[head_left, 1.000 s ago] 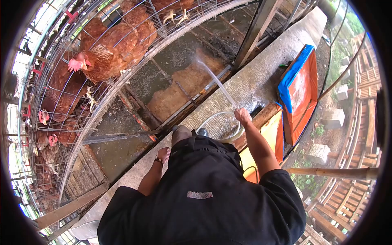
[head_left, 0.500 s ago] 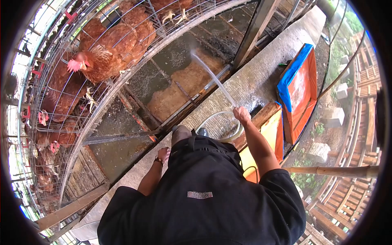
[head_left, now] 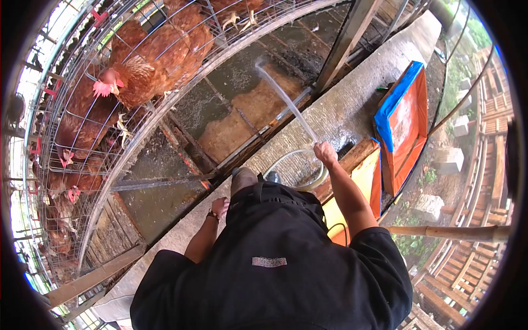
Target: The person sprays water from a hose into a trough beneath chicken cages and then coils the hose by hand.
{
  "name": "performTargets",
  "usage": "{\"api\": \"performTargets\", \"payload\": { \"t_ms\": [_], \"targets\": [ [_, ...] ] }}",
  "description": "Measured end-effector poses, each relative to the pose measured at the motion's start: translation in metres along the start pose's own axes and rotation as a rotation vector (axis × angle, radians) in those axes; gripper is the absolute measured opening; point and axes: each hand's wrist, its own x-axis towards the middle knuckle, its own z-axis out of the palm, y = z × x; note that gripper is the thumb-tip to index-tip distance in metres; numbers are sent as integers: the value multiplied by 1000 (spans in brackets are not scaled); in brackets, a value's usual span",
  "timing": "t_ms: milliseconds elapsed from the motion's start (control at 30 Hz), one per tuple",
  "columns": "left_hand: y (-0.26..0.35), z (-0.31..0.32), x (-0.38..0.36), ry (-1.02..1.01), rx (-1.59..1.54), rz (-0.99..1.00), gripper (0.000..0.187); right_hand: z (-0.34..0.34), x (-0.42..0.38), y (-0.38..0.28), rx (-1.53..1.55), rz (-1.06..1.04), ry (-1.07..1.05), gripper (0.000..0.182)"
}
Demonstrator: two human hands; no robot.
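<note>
Several brown hens (head_left: 157, 58) stand in a wire cage (head_left: 113, 177) whose curved edge sweeps round, forward and to the left of the left hand (head_left: 220, 206). Between the cage and that hand is murky water (head_left: 159, 203), crossed by narrow bars. The left hand hangs low beside the person's dark clothing, a dark wristband (head_left: 213, 214) on its wrist; its fingers are partly hidden, and I cannot tell how far they are closed or whether they touch anything.

Ahead of the left hand, and forward-left of the right hand, a brown patch (head_left: 225, 129) shows amid the murky water. A stream of water (head_left: 286, 99) slants from just beyond the right hand (head_left: 325, 154) to the far end of that patch. The right hand is closed around the end of a pale hose (head_left: 320, 180), which loops on the wet concrete walkway (head_left: 344, 107) to the left of and behind the fist.

Just right of the right hand is a wooden edge (head_left: 355, 157) with a yellow sheet (head_left: 366, 176) beside it. Farther right, an orange panel (head_left: 401, 121) with a blue border leans at a tilt. Behind and to the right of the hand runs a bamboo pole (head_left: 445, 232), with slatted woodwork (head_left: 467, 269) well beyond.
</note>
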Motion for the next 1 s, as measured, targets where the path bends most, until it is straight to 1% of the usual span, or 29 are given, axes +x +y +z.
{"api": "performTargets", "payload": {
  "t_ms": [33,67,100,167,200,267,300,367,400,467,533,600,667,700,767,867,933,1000],
  "targets": [
    [-6,0,0,2,81,20,11,11,6,6,14,21,7,38],
    [-12,0,1,-36,-72,24,11,21,12,13,27,42,13,39],
    [-33,2,7,-74,-225,28,11,19,11,11,58,71,16,39],
    [-46,5,12,-102,-446,-54,10,11,7,4,120,131,22,40],
    [-46,6,13,-92,-515,-141,10,11,6,5,102,93,25,41],
    [-46,5,13,-80,-492,-163,10,13,7,6,69,15,30,43],
    [-45,4,12,-79,-402,-99,10,16,9,8,82,34,39,43],
    [-43,2,13,-89,-306,-31,10,21,13,11,110,71,57,43],
    [-43,1,14,-99,-301,-27,10,21,13,10,107,59,68,43],
    [-42,2,14,-102,-476,-134,10,20,12,10,99,34,88,42],
    [-44,7,15,-82,-835,-356,10,16,11,7,101,32,83,43],
    [-54,9,18,-80,-646,-236,10,9,7,1,124,53,74,43],
    [-57,9,18,-85,-540,-164,10,-5,0,-8,170,100,63,44],
    [-52,9,16,-90,-530,-151,11,0,4,-6,150,87,71,44],
    [-52,9,16,-100,-552,-146,11,23,19,10,108,61,85,45],
    [-57,11,18,-107,-696,-211,11,0,6,-5,179,148,50,46],
    [-51,10,17,-108,-857,-309,12,-3,3,-4,187,178,1,45],
    [-49,8,17,-120,-821,-296,12,-1,3,0,190,202,-28,43]
  ]
}}
